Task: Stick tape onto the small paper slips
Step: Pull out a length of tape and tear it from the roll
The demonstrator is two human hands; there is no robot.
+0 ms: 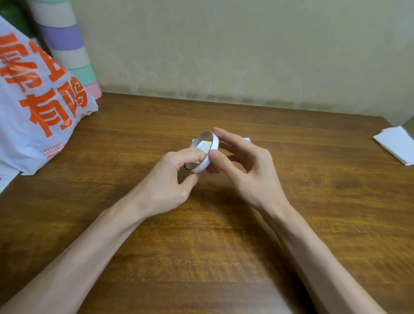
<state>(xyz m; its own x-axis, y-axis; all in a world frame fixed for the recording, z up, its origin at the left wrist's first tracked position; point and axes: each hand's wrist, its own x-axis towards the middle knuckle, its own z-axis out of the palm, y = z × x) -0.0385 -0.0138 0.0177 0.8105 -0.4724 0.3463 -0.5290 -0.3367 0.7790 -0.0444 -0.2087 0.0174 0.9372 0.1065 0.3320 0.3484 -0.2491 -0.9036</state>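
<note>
While both bare forearms stretch forward from the near edge, the two hands meet over the middle of the wooden counter (293, 207), holding a white tape roll (213, 143) between them, clear of the wood. The left hand (172, 179) comes in from the left with its wrist nearly straight. Its fingers (189, 152) are curled, and index and thumb are closed on the near, lower rim of the ring. The right hand (247, 170) angles in from the right with the palm turned toward the roll. Its thumb presses on the outer white band, the index finger arches over the top edge, and the other fingers lie loosely spread behind, so this hand also grips the roll. The ring is tilted, its opening facing up and left.

Through that opening a paper slip (205, 146) with fine print shows; I cannot tell whether it lies on the counter or is held. A white corner pokes out just beyond the right fingers.

At the far right edge sits a stack of white paper (399, 144), well apart from the hands. On the left a white plastic bag (34, 108) with orange lettering slumps against a striped tube (64, 36) that stands by the wall (228, 45).
</note>
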